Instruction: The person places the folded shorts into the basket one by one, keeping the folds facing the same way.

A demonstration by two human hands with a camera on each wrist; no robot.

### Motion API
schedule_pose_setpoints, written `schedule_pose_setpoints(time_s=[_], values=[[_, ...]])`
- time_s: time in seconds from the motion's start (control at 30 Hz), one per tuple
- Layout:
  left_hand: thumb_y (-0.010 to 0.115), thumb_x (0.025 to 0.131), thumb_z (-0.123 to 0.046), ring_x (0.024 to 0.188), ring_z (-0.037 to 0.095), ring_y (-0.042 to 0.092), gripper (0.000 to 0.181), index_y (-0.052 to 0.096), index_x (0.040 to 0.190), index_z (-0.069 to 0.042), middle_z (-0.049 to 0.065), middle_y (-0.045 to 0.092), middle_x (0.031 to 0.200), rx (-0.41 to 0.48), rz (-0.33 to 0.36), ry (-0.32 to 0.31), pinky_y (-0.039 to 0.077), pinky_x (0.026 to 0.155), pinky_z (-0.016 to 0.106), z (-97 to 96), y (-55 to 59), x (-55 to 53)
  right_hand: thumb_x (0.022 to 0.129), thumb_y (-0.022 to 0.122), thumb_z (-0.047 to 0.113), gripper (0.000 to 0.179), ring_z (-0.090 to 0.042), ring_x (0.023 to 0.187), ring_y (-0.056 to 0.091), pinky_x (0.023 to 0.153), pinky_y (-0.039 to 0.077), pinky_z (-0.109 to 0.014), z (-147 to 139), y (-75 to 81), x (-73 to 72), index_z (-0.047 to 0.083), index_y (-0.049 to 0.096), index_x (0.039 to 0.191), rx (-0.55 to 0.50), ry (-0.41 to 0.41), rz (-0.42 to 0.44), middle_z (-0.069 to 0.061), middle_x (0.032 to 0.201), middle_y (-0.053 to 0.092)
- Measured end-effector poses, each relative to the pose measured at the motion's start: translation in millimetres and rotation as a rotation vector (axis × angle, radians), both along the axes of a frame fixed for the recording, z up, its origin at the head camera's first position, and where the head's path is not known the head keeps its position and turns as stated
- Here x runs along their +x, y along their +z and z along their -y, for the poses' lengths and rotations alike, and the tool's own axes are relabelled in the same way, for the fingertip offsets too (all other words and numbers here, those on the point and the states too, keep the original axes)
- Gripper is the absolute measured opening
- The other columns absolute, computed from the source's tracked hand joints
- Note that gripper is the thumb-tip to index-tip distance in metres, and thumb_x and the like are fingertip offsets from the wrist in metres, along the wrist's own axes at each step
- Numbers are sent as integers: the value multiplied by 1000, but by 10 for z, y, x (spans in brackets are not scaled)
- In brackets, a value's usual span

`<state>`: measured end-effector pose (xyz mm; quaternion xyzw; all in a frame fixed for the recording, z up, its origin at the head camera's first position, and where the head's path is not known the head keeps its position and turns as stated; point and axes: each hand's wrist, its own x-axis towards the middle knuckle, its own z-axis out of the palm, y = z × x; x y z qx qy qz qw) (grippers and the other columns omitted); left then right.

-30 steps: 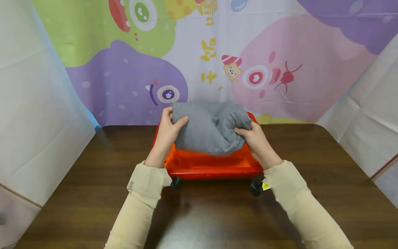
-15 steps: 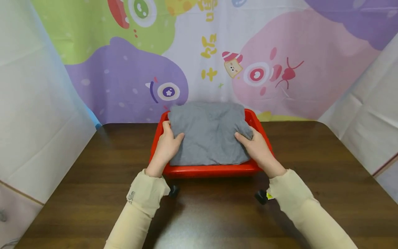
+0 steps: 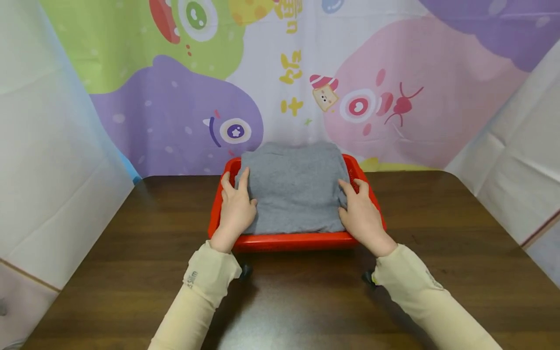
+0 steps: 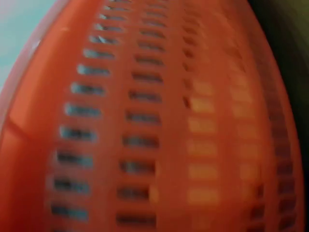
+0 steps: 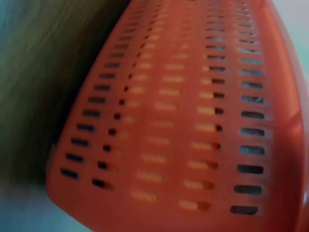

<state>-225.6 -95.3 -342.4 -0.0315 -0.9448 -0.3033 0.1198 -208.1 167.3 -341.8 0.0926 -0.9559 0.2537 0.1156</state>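
A folded grey cloth (image 3: 297,189) lies spread flat in the red plastic basket (image 3: 302,240), covering most of its inside. My left hand (image 3: 236,206) is at the cloth's left edge, its fingers spread and pointing away over the basket's left side. On the opposite edge my right hand (image 3: 360,214) touches the cloth with its fingers apart. Both wrist views look at the outer side walls of the basket: the slotted left wall (image 4: 169,116) and the slotted right wall (image 5: 159,121). Neither hand shows in those wrist views.
The basket stands toward the back of a dark brown wooden table (image 3: 297,301). A printed cartoon curtain (image 3: 288,78) hangs right behind it. White cloth panels (image 3: 57,146) flank the table on both sides.
The grey cloth has been lowered from above the basket into it and flattened out. Both hands have loosened their pinch on its edges, and their fingers have spread.
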Motion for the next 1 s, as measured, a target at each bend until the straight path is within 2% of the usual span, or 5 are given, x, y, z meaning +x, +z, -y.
schedule_pose_setpoints(time_s=[0.07, 0.13, 0.27, 0.63, 1.0], values=[[65, 81, -10, 128, 42, 26, 73, 28, 143, -14, 21, 8, 148, -125, -88, -60, 30, 99, 55, 13, -1, 2, 81, 58, 5, 58, -42, 107, 47, 74, 45, -52, 10, 5, -17, 7, 40, 136, 80, 39, -59, -23, 142, 23], [69, 79, -20, 136, 38, 13, 76, 28, 143, -14, 16, 8, 151, -234, -111, -136, 17, 106, 55, 27, 19, 5, 82, 61, 9, 58, -42, 129, 25, 92, 34, -58, 12, 20, -37, 7, 41, 136, 166, 107, -104, -20, 146, 21], [70, 76, -43, 139, 32, 5, 91, 19, 146, -18, 11, 6, 153, -351, 23, -242, 3, 110, 53, 44, 90, 8, 86, 60, 34, 64, -34, 137, 13, 106, 16, -56, 30, 38, -75, 13, 33, 141, 294, 263, -47, -13, 150, 18], [71, 68, -53, 138, 36, 10, 106, 10, 147, -16, 12, 2, 153, -509, 195, -238, 7, 110, 53, -20, 109, -63, 78, 63, 51, 83, -36, 135, 21, 100, 27, -58, 76, 41, -223, 16, 27, 144, 357, 341, 159, -13, 151, 15], [71, 69, -51, 138, 36, 10, 106, 9, 147, -15, 12, 1, 153, -515, 227, -233, 8, 109, 54, -31, 18, -34, 84, 59, 40, 69, -37, 133, 26, 97, 34, -54, 74, -25, -207, 12, 32, 142, 372, 370, 151, -17, 149, 21]])
